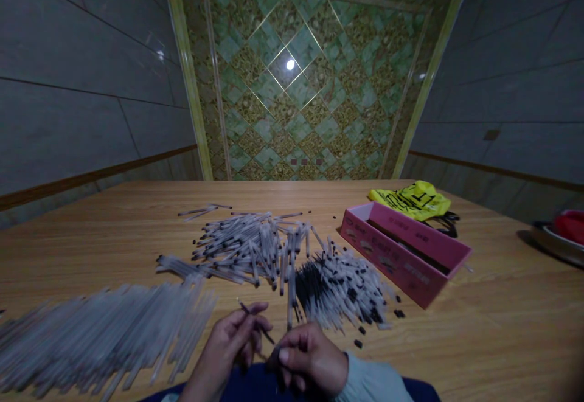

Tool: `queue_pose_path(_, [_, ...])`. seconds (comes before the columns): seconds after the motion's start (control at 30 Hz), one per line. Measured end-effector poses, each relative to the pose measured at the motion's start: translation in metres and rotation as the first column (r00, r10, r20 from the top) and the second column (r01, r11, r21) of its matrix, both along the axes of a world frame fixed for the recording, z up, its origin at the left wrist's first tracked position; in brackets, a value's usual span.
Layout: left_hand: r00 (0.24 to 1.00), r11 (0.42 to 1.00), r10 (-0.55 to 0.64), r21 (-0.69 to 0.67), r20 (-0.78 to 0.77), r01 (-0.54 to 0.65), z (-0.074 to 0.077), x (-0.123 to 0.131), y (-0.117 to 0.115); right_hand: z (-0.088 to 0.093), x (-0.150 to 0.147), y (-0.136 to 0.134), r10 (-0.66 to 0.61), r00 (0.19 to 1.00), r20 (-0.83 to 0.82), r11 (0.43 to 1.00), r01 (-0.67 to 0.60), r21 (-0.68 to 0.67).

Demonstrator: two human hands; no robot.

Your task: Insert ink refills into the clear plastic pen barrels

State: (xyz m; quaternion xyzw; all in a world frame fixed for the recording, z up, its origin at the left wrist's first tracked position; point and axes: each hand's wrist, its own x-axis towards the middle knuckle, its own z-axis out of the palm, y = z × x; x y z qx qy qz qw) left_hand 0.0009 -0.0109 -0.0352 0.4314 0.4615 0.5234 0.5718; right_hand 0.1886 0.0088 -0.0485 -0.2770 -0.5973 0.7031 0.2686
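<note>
A thin dark stick (264, 332), like a pen refill, slants between my hands just above the table's near edge. My left hand (230, 338) pinches its upper part between thumb and fingers. At the stick's lower end my right hand (312, 356) is closed, thumb against the curled fingers, on something small and dark that I cannot make out. Just beyond the hands lies a heap of clear tubes with dark ends (246, 247). Beside it is a pile of thin black-and-clear pieces (340, 289). Many long clear tubes (104, 335) lie side by side on the left.
An open pink box (392, 250) stands at the right, with a yellow bag (413, 200) behind it. Small black plugs (358, 343) are scattered on the wooden table (493, 341). A dish with something red (568, 228) is at the far right. A tiled wall rises behind.
</note>
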Motion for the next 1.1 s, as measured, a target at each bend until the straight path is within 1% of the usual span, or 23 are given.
queue_pose_path(0.07, [0.986, 0.991, 0.130, -0.035, 0.104, -0.127, 0.002, -0.008, 0.000, -0.003, -0.001, -0.002, 0.022, 0.999, 0.027, 1.000, -0.021, -0.022])
queue_pose_path(0.13, [0.933, 0.956, 0.294, -0.069, 0.210, -0.286, 0.003, -0.018, 0.001, -0.005, -0.002, -0.003, 0.036, 0.998, 0.061, 0.998, -0.033, -0.054])
queue_pose_path(0.17, [0.902, 0.936, 0.352, -0.082, 0.249, -0.343, 0.004, -0.022, 0.002, -0.005, -0.003, -0.003, 0.031, 0.997, 0.074, 0.998, -0.026, -0.065])
queue_pose_path(0.2, [0.885, 0.925, 0.380, -0.093, 0.271, -0.369, 0.004, -0.025, 0.002, -0.004, -0.003, -0.003, 0.018, 0.997, 0.080, 0.997, -0.012, -0.076])
queue_pose_path(0.23, [0.887, 0.928, 0.372, -0.105, 0.272, -0.357, 0.004, -0.026, 0.002, -0.004, -0.004, -0.002, -0.001, 0.997, 0.075, 0.996, 0.007, -0.090])
queue_pose_path(0.27, [0.905, 0.942, 0.335, -0.115, 0.261, -0.316, 0.004, -0.024, 0.001, -0.003, -0.005, -0.002, -0.021, 0.998, 0.060, 0.994, 0.028, -0.110])
queue_pose_path(0.33, [0.955, 0.976, 0.200, -0.129, 0.217, -0.175, 0.003, -0.017, -0.001, -0.001, -0.005, 0.000, -0.028, 0.999, 0.015, 0.987, 0.030, -0.155])
queue_pose_path(0.4, [0.983, 0.991, 0.075, -0.126, 0.167, -0.054, 0.002, -0.007, -0.003, -0.001, -0.005, 0.001, -0.016, 1.000, -0.012, 0.985, 0.013, -0.172])
queue_pose_path(0.43, [0.988, 0.992, 0.040, -0.121, 0.146, -0.022, 0.001, -0.003, -0.004, -0.001, -0.005, 0.000, -0.028, 1.000, -0.008, 0.989, 0.026, -0.148])
queue_pose_path(0.5, [0.993, 0.994, 0.008, -0.112, 0.114, 0.005, -0.002, 0.004, -0.004, -0.001, -0.006, -0.001, -0.081, 0.996, 0.036, 0.995, 0.083, -0.052])
queue_pose_path(0.63, [0.999, 0.995, -0.002, -0.101, 0.044, 0.006, -0.010, 0.005, 0.000, 0.005, -0.004, -0.001, -0.210, 0.964, 0.162, 0.973, 0.190, 0.131])
queue_pose_path(0.7, [1.000, 0.994, 0.003, -0.106, 0.008, -0.002, -0.013, 0.004, 0.003, 0.011, 0.002, 0.006, -0.331, 0.925, 0.187, 0.929, 0.285, 0.236])
queue_pose_path(0.73, [1.000, 0.994, 0.006, -0.114, -0.001, -0.006, -0.015, 0.003, 0.005, 0.014, 0.007, 0.011, -0.405, 0.893, 0.196, 0.891, 0.337, 0.304])
queue_pose_path(0.8, [1.000, 0.991, 0.009, -0.130, -0.010, -0.010, -0.015, 0.004, 0.006, 0.016, 0.018, 0.023, -0.548, 0.803, 0.232, 0.794, 0.413, 0.446])
queue_pose_path(0.87, [1.000, 0.990, 0.000, -0.142, -0.032, -0.005, -0.013, 0.005, 0.005, 0.014, 0.030, 0.034, -0.666, 0.684, 0.298, 0.698, 0.428, 0.574])
queue_pose_path(0.93, [0.998, 0.989, -0.018, -0.145, -0.065, 0.008, -0.010, 0.008, 0.004, 0.011, 0.041, 0.043, -0.742, 0.571, 0.352, 0.628, 0.409, 0.662])
queue_pose_path(1.0, [0.996, 0.989, -0.042, -0.145, -0.082, 0.030, -0.009, 0.010, 0.003, 0.008, 0.049, 0.048, -0.780, 0.508, 0.366, 0.589, 0.396, 0.705])
queue_pose_path(1.1, [0.994, 0.990, -0.064, -0.133, -0.084, 0.052, -0.012, 0.011, 0.004, 0.013, 0.059, 0.056, -0.807, 0.486, 0.336, 0.549, 0.407, 0.730])
